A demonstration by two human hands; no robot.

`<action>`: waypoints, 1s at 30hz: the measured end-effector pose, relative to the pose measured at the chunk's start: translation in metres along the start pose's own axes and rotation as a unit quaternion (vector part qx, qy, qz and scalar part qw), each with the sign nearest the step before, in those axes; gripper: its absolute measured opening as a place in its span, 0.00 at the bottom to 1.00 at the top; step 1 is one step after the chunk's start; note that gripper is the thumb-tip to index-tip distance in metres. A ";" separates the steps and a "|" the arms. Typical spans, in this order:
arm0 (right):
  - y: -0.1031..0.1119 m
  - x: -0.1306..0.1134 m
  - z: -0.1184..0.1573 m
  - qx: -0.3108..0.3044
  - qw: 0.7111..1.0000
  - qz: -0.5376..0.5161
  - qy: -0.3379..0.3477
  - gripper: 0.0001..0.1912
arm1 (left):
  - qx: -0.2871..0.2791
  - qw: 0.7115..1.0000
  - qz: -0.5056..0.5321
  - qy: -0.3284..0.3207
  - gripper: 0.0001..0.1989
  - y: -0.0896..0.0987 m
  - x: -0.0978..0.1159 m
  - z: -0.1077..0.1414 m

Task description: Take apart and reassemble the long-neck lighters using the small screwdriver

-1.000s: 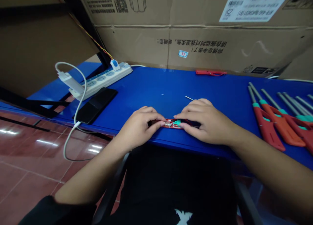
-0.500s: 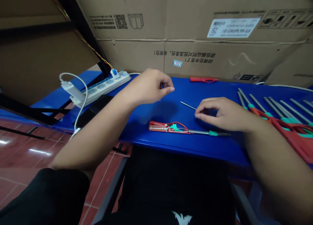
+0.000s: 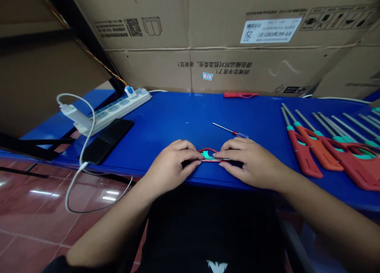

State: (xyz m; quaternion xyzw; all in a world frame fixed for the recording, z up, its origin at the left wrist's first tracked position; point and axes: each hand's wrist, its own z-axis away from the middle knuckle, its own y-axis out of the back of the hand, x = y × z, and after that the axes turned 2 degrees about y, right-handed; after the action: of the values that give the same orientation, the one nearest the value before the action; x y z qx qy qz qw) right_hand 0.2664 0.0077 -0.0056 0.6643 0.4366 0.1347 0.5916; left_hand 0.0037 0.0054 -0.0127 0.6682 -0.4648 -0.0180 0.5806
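Observation:
An opened red gas lighter (image 3: 208, 153) lies near the table's front edge, its green trigger and thin wires showing in the middle. My left hand (image 3: 175, 162) grips its left end between thumb and fingers. On the other side, my right hand (image 3: 246, 160) pinches it where the metal tube begins; that tube is mostly hidden behind the fingers. Just beyond my right hand rests a screwdriver (image 3: 227, 129) with a thin shaft and a clear and red handle. A red lighter cover half (image 3: 240, 95) lies at the back by the cardboard.
Several assembled lighters (image 3: 329, 146) lie in a row on the right of the blue table (image 3: 166, 110). At the left are a power strip (image 3: 115, 109) with a plugged-in charger, a black phone (image 3: 107, 141) and a white cable. A large cardboard box (image 3: 219, 31) stands behind.
Both hands have come down and toward me onto the lighter. The screwdriver, earlier by my right hand, now lies released on the table. The view has shifted slightly.

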 end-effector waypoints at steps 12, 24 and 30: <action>-0.001 0.001 -0.002 0.024 0.996 -0.083 0.005 0.09 | -0.035 0.998 0.033 0.040 0.07 0.002 0.001 -0.001; -0.006 0.003 -0.001 0.052 0.997 -0.050 0.033 0.08 | -0.034 0.997 0.038 0.049 0.07 0.003 0.003 -0.003; -0.004 0.001 -0.001 0.038 0.998 -0.036 0.030 0.08 | -0.048 0.997 0.035 0.053 0.06 0.004 0.003 -0.001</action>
State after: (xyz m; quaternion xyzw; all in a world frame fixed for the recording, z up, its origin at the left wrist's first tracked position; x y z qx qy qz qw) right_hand 0.2646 0.0087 -0.0091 0.6659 0.4823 0.1162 0.5572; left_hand 0.0034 0.0051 -0.0074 0.6228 -0.4553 0.0159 0.6360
